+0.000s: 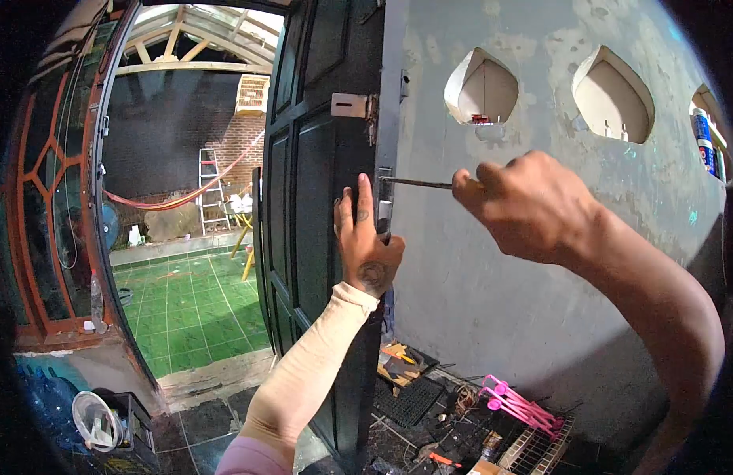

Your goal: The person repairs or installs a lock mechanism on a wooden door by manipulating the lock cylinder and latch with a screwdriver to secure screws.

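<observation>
A dark panelled door (307, 198) stands ajar, its narrow edge facing me. My left hand (370, 245) lies against the door near that edge, fingers pointing up and spread a little. On the edge is a metal lock plate (385, 186). My right hand (525, 206) is closed around the handle end of a thin screwdriver (422, 184), whose shaft runs level to the left and whose tip meets the upper part of the plate. The handle is hidden in the fingers. Higher on the door sits a metal hasp (350, 104).
Behind the door is a grey wall (461, 277) with cut-out niches. On the floor below lie a pink folded object (525, 408), a wire rack and scraps. At left, a doorway shows green tiles (184, 317), a ladder (212, 190) and a hammock. A crate (129, 419) stands lower left.
</observation>
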The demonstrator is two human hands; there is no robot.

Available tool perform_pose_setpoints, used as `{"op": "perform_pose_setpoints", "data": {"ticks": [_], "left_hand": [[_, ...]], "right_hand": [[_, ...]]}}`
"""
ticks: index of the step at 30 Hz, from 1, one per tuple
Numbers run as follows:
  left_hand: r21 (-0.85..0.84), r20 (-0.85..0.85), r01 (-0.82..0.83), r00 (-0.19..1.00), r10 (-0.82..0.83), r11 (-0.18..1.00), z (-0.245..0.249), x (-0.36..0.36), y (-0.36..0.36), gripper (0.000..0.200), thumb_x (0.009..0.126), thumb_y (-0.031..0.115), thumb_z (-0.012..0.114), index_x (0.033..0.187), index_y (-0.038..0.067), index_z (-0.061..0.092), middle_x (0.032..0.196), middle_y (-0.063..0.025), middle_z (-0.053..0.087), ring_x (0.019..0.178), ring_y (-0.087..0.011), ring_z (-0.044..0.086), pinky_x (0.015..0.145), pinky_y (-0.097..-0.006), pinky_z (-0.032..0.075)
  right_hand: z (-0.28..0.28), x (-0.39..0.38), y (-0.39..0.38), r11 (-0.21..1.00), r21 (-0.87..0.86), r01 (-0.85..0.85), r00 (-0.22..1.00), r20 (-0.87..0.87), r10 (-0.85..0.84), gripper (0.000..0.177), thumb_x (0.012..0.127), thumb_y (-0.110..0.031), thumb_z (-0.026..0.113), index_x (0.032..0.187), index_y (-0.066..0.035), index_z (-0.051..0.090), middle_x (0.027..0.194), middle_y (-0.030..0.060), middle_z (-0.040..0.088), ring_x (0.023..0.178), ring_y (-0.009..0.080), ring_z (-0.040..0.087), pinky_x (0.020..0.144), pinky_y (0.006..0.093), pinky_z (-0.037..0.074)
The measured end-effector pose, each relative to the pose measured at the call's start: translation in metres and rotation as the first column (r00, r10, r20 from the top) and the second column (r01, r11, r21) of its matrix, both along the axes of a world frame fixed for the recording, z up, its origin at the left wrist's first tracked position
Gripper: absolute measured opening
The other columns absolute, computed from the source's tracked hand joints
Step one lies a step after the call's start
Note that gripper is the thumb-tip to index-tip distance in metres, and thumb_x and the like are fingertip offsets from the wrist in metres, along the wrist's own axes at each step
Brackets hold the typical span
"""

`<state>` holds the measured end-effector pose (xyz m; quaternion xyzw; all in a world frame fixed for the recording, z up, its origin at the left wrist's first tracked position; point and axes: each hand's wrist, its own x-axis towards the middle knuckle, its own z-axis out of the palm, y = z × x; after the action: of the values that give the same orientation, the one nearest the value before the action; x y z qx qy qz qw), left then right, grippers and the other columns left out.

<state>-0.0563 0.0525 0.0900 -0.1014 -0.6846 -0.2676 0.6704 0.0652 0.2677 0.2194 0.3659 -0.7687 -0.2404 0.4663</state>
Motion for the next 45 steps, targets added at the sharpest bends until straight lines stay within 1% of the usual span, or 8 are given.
{"op": "perform_pose_setpoints", "data": {"ticks": [6, 11, 18, 23, 26, 33, 37, 45], "left_hand": [[0.05, 0.028, 0.002, 1.0, -0.004, 0.999, 0.001, 0.016, -0.002, 0.098, 0.065, 0.006, 0.064, 0.156, 0.011, 0.025, 0.14, -0.0321, 0.04, 0.131, -0.0472, 0.042, 0.112, -0.0447, 0.036], [0.045, 0.04, 0.002, 0.999, -0.003, 0.999, 0.003, 0.022, -0.006, 0.096, 0.065, 0.005, 0.062, 0.154, 0.007, 0.026, 0.14, -0.0333, 0.04, 0.13, -0.048, 0.042, 0.112, -0.0451, 0.036], [0.01, -0.081, -0.017, 0.997, 0.017, 1.0, 0.0, 0.012, -0.006, 0.091, 0.065, 0.005, 0.06, 0.151, 0.0, 0.031, 0.137, -0.0361, 0.043, 0.129, -0.0506, 0.043, 0.111, -0.0479, 0.037], [-0.021, 0.012, 0.034, 0.999, -0.034, 0.999, -0.002, 0.014, -0.01, 0.097, 0.067, 0.009, 0.06, 0.155, 0.004, 0.021, 0.146, -0.0361, 0.034, 0.137, -0.0501, 0.033, 0.116, -0.0485, 0.029], [0.05, 0.091, 0.073, 0.993, -0.078, 0.996, 0.002, 0.021, -0.008, 0.098, 0.067, 0.011, 0.062, 0.156, 0.006, 0.021, 0.147, -0.0364, 0.031, 0.138, -0.0511, 0.032, 0.117, -0.0485, 0.028], [0.025, 0.062, 0.026, 0.998, -0.027, 0.999, 0.001, 0.017, -0.003, 0.095, 0.067, 0.008, 0.059, 0.155, 0.004, 0.022, 0.146, -0.037, 0.033, 0.136, -0.0506, 0.034, 0.117, -0.049, 0.028], [-0.007, 0.084, 0.002, 0.996, -0.002, 1.0, 0.003, 0.021, -0.004, 0.095, 0.068, 0.007, 0.06, 0.155, 0.002, 0.021, 0.144, -0.0351, 0.036, 0.136, -0.0486, 0.033, 0.117, -0.0479, 0.028], [-0.134, 0.053, 0.113, 0.993, -0.107, 0.984, 0.008, 0.031, -0.031, 0.086, 0.075, 0.026, 0.079, 0.149, 0.008, 0.039, 0.135, -0.0238, 0.049, 0.124, -0.0394, 0.051, 0.108, -0.0433, 0.041]], "right_hand": [[0.001, -0.025, 0.013, 0.645, -0.755, -0.119, 0.73, 0.374, 0.572, 0.038, 0.087, -0.026, 0.069, 0.103, 0.009, 0.068, 0.082, 0.0213, 0.072, 0.079, 0.0353, 0.072, 0.072, 0.0415, 0.056], [0.025, 0.012, -0.008, 0.771, -0.535, 0.346, 0.538, 0.786, 0.304, 0.027, 0.09, -0.023, 0.065, 0.086, 0.004, 0.067, 0.063, 0.0084, 0.063, 0.051, 0.0228, 0.057, 0.05, 0.0365, 0.048], [-0.007, 0.008, -0.01, 0.982, 0.101, -0.16, 0.957, -0.227, 0.179, 0.02, 0.074, -0.006, 0.063, 0.089, 0.004, 0.07, 0.077, 0.0215, 0.069, 0.077, 0.0371, 0.071, 0.07, 0.043, 0.06], [0.012, 0.011, -0.015, 0.467, -0.881, -0.069, 0.736, 0.271, 0.62, 0.037, 0.09, -0.033, 0.068, 0.093, 0.003, 0.071, 0.067, 0.0128, 0.066, 0.059, 0.0155, 0.061, 0.051, 0.0328, 0.048], [0.022, 0.034, -0.009, 0.701, -0.533, 0.474, 0.585, 0.786, 0.203, 0.037, 0.091, -0.036, 0.065, 0.092, 0.0, 0.073, 0.066, 0.0115, 0.064, 0.058, 0.0145, 0.059, 0.051, 0.0316, 0.048], [-0.016, 0.006, -0.001, 0.96, -0.123, -0.252, 0.934, -0.29, 0.208, 0.028, 0.088, -0.024, 0.068, 0.1, 0.001, 0.068, 0.078, 0.0239, 0.068, 0.083, 0.0409, 0.069, 0.073, 0.0439, 0.055], [-0.017, 0.024, -0.007, 0.595, -0.758, -0.268, 0.832, 0.129, 0.539, 0.035, 0.091, -0.031, 0.068, 0.1, 0.003, 0.068, 0.086, 0.0261, 0.07, 0.089, 0.0372, 0.071, 0.078, 0.0454, 0.054], [-0.009, 0.017, 0.002, 0.86, -0.509, -0.043, 0.948, 0.252, 0.196, 0.025, 0.091, -0.024, 0.067, 0.091, 0.001, 0.071, 0.088, 0.0221, 0.067, 0.086, 0.0403, 0.066, 0.072, 0.0484, 0.052]]}}
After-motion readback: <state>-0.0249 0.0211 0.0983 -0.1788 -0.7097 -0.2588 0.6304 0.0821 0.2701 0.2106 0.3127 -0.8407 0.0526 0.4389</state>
